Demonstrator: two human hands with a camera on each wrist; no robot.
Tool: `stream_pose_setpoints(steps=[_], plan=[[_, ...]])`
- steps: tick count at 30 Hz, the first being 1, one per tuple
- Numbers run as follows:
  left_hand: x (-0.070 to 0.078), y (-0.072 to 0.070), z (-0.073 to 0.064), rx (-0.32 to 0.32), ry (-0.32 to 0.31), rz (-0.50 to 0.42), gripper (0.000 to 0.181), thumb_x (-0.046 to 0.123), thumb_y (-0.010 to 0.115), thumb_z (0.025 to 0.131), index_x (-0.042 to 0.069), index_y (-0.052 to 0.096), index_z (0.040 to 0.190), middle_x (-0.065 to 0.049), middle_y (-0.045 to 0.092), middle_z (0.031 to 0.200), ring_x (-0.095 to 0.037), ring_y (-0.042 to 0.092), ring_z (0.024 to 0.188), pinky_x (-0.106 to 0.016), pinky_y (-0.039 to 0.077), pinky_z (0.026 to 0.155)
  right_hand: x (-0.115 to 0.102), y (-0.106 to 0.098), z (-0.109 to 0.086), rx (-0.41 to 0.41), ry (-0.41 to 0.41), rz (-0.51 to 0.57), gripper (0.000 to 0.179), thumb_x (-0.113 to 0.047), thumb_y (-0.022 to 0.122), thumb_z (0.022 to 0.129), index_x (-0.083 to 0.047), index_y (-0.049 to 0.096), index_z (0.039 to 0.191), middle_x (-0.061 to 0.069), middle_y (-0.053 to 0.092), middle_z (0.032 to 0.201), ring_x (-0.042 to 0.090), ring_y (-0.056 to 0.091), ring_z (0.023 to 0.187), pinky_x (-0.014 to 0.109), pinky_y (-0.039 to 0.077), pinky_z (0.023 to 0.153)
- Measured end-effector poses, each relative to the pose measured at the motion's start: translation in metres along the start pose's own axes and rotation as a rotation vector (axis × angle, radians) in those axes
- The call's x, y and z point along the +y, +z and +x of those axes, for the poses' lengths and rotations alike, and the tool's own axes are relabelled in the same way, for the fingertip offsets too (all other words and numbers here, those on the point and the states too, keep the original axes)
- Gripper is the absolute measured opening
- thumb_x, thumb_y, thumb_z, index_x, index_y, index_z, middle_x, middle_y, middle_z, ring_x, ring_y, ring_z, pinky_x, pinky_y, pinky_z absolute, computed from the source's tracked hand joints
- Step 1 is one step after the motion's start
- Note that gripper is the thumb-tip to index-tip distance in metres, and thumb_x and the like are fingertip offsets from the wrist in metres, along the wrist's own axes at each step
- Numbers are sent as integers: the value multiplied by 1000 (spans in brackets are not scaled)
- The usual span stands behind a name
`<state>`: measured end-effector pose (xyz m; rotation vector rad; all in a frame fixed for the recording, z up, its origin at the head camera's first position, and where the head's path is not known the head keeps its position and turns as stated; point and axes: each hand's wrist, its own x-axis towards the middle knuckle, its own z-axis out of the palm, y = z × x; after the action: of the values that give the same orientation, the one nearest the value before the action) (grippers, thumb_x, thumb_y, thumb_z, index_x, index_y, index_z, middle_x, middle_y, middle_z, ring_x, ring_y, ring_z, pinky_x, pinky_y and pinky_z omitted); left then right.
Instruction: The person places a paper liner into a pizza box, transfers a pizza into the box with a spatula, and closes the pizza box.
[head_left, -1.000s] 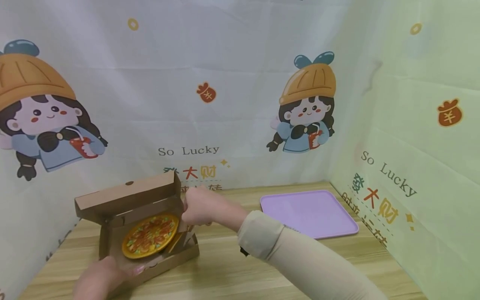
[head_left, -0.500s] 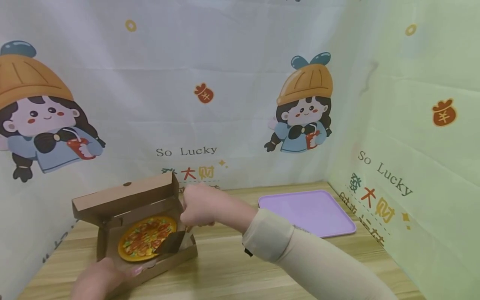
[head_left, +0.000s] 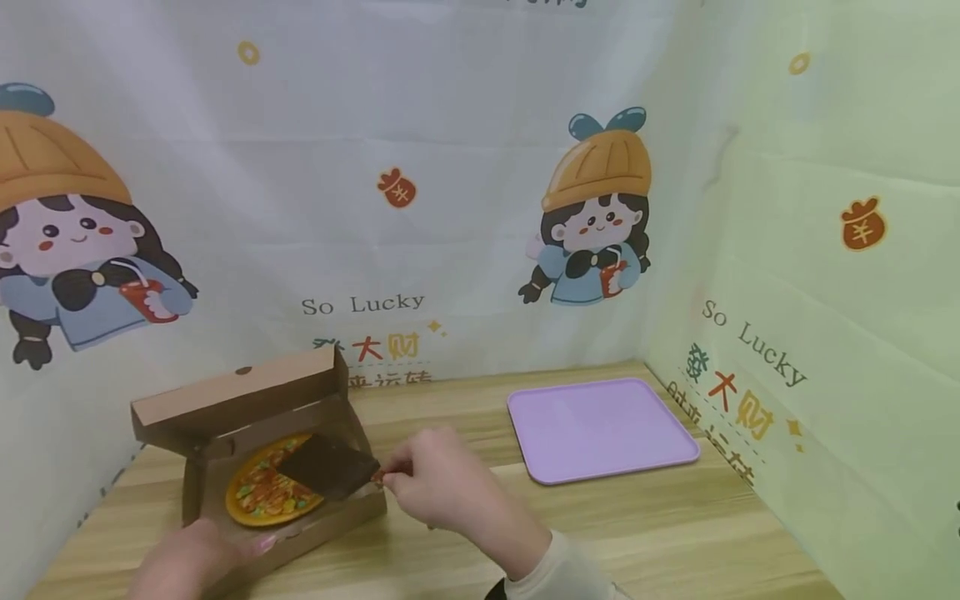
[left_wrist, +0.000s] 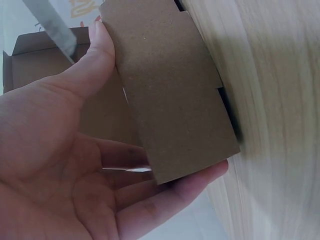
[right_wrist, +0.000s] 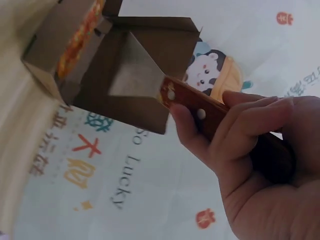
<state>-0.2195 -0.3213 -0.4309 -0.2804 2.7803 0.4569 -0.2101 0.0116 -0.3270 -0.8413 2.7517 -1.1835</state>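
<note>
An open cardboard pizza box [head_left: 337, 523] stands at the left of the table, its lid raised at the back. A round pizza [head_left: 258, 492] with a yellow crust lies inside it. My left hand [head_left: 187, 557] grips the box's front left corner; in the left wrist view its thumb lies over the cardboard wall [left_wrist: 170, 90] and fingers reach under it. My right hand [head_left: 450, 483] holds a spatula by its brown riveted handle [right_wrist: 192, 107]. The spatula's flat metal blade [head_left: 327, 467] slants over the pizza's right side and covers part of it.
A light purple tray [head_left: 600, 429] rests on the wooden table [head_left: 450, 400] at the right. Behind and to the right, a printed cloth [head_left: 480, 208] with cartoon figures forms walls around the table.
My right hand has come down and nearer, tilting the spatula so its blade shows broadly over the pizza. My left hand stays on the box corner. The view has shifted slightly right.
</note>
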Motion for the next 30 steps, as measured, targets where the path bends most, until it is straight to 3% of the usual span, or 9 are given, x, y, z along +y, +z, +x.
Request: stream_pose_setpoints(steps=[5,8,12,18,24,30], plan=[[-1,0,0,-8,-20,-4,122,92,55,84,-23,60,124,-48,60,123,-65,63,111,-71,55,94,20,16,-15,78,-5,90,15,-13,70,101,-10,84,105,-3,83,96,-3,65,78,15,54,69],[-1,0,0,-2,-12,-13,121,91,56,85,-24,59,124,-49,60,123,-66,63,111,-73,55,93,29,21,-22,119,10,153,15,-13,71,101,-9,84,109,-1,84,103,0,70,90,17,57,74],[-1,-1,0,8,11,-19,120,89,57,86,-23,59,125,-49,60,124,-67,62,111,-74,54,92,41,26,-33,176,36,200,15,-13,72,100,-8,83,110,2,83,105,3,71,91,19,59,75],[0,2,0,25,-10,-16,121,89,59,85,-24,55,129,-49,59,125,-67,61,112,-73,55,93,58,25,-52,180,77,266,17,-14,72,100,-8,82,113,3,82,109,4,70,95,20,58,75],[-1,3,0,20,-28,-9,124,91,58,83,-24,55,128,-50,59,124,-67,61,113,-72,55,95,69,18,-61,183,106,255,18,-16,72,101,-9,81,115,2,82,111,9,72,100,24,60,79],[-2,3,2,22,-39,-21,125,92,59,82,-25,54,128,-49,59,122,-67,62,112,-71,56,94,74,7,-61,243,60,228,18,-10,71,101,-2,80,115,9,83,111,18,78,102,24,65,81]])
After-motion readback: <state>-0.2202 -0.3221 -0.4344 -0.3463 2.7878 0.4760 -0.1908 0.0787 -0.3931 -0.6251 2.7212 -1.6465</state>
